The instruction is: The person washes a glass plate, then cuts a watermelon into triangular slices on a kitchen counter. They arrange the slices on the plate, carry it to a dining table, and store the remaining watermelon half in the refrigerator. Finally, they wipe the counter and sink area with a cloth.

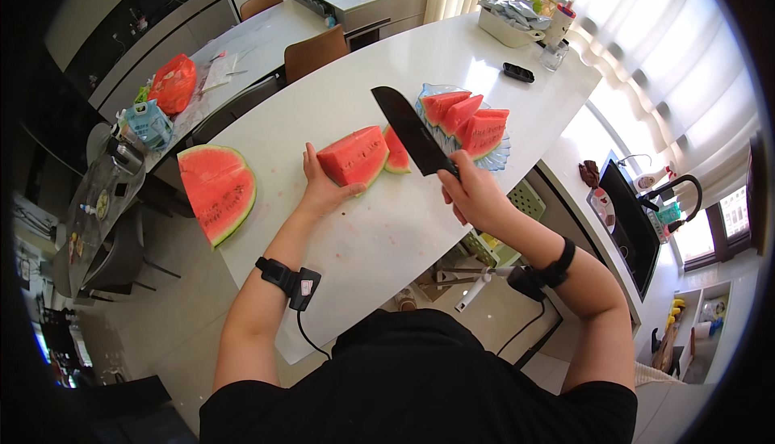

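Note:
My left hand (324, 190) rests against the left side of a thick watermelon wedge (357, 156), thumb along its near edge. My right hand (475, 193) grips the handle of a black kitchen knife (408, 129), its broad blade raised and pointing up and left. A thinner watermelon slice (396, 150) stands just right of the wedge, partly behind the blade. Several cut watermelon pieces (460, 117) lie on a blue glass plate (499, 156) beyond the knife. At the left edge of the white countertop (351, 256) lies a large watermelon chunk (221, 193), cut face up.
A cream bin (505, 29) with packets, a drinking glass (553, 56) and a small black tray (518, 72) stand at the counter's far right. To the right is a black sink (629, 232). Brown chairs (315, 50) and a marble table (248, 38) are beyond the counter.

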`<action>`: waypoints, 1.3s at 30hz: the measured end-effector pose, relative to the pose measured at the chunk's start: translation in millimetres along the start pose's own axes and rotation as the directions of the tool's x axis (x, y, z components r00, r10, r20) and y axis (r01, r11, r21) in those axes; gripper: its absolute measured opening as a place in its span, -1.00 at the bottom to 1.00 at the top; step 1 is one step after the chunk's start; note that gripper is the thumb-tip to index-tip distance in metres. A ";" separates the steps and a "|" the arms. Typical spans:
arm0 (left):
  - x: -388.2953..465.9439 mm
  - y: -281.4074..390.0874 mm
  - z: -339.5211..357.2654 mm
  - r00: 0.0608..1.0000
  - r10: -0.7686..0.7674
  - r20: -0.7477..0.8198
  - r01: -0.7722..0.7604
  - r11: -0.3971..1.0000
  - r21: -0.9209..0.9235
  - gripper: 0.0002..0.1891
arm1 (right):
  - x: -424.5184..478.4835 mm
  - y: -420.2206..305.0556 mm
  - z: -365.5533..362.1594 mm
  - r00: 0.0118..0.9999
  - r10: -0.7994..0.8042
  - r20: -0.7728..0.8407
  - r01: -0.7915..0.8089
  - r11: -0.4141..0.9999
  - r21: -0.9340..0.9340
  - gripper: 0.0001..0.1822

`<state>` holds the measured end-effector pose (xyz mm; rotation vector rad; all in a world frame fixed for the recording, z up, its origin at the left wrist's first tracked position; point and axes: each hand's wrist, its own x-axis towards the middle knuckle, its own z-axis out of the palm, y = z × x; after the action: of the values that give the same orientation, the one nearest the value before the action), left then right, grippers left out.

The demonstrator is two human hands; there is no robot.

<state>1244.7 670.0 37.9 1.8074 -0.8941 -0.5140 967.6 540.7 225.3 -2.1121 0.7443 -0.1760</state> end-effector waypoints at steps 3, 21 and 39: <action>8.0 -7.9 6.7 0.998 0.060 -0.026 -0.060 0.998 -0.004 0.57 | 29.1 14.1 18.5 0.984 -0.174 -0.038 0.162 0.964 -0.210 -0.77; 3.3 3.7 -15.8 0.997 0.051 0.056 -0.062 0.971 0.231 0.44 | 64.0 -24.6 41.8 0.950 0.200 0.239 -0.122 0.944 -0.307 -0.70; 6.7 6.9 -15.3 0.977 0.210 0.044 -0.214 0.951 0.225 0.37 | 111.4 6.5 75.8 0.860 0.426 0.282 -0.324 0.881 -0.345 -0.78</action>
<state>1257.3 672.5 50.7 1.8841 -1.1860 -0.3015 1083.8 526.9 158.1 -2.1278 0.9933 0.5454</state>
